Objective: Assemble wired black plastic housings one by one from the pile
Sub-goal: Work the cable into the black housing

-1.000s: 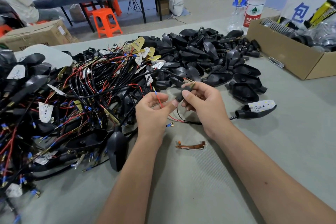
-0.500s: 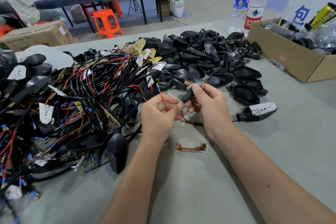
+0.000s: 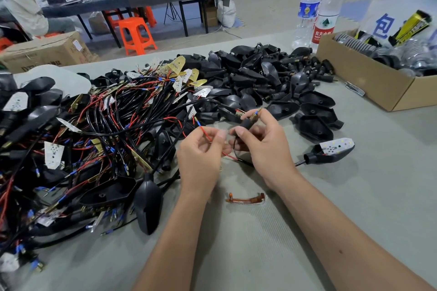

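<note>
My left hand pinches a thin red wire with a blue-sleeved tip. Beside it, my right hand pinches a small black stem piece with a brass threaded end, tilted up to the right. A black housing with a white LED board lies on the table to the right of my right hand, joined to the wires I hold. A pile of black wired housings fills the left. Loose black housing shells are heaped behind my hands.
A brown flex strip lies on the grey table between my forearms. A cardboard box of parts stands at the right, with water bottles behind it. Another person sits at the far left beyond the table.
Both hands have stayed close together over the same spot. The red wire's tip now stands higher above my left hand, and the black stem sits more upright in my right fingers.
</note>
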Available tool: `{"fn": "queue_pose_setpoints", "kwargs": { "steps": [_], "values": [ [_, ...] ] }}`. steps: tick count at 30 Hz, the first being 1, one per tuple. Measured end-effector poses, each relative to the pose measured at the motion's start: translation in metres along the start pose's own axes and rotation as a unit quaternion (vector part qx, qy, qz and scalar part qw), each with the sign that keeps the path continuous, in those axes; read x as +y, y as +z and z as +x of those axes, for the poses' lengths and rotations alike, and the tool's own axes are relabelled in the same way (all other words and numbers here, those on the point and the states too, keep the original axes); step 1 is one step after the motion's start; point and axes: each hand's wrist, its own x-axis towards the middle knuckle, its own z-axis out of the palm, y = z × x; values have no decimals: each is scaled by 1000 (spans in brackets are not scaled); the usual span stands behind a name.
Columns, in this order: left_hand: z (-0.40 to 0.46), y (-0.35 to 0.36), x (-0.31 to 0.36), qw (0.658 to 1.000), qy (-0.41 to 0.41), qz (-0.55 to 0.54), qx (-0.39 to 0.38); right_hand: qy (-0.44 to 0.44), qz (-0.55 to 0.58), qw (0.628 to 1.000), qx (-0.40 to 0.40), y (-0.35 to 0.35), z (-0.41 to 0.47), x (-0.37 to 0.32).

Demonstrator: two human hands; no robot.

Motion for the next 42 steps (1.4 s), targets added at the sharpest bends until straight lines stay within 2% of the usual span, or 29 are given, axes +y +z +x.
{"fn": "queue_pose_setpoints", "kwargs": {
  "steps": [8, 10, 15, 20, 26, 33, 38, 42],
  "values": [
    [4, -3, 8, 989, -53, -117, 73, 7, 56, 998, 19, -1, 1, -1],
    [4, -6, 9, 987, -63, -136, 62, 7, 57, 998, 18, -1, 0, -2],
    [2, -4, 12, 990, -24, -135, 46, 6, 58, 998, 25, 0, 1, -2],
    [0, -4, 17, 977, -68, -203, 14, 8, 69, 997, 36, 0, 2, -1],
    [2, -3, 14, 980, -63, -185, 35, 9, 67, 997, 41, 1, 3, 1],
    [4, -8, 15, 963, -87, -254, 18, 13, 95, 993, 63, 0, 4, 1],
    [3, -6, 11, 980, -41, -195, 28, 12, 102, 992, 66, -1, 5, 2],
    [5, -9, 5, 997, 15, -77, 9, 9, 114, 992, 54, -1, 3, 0]
  ]
}}
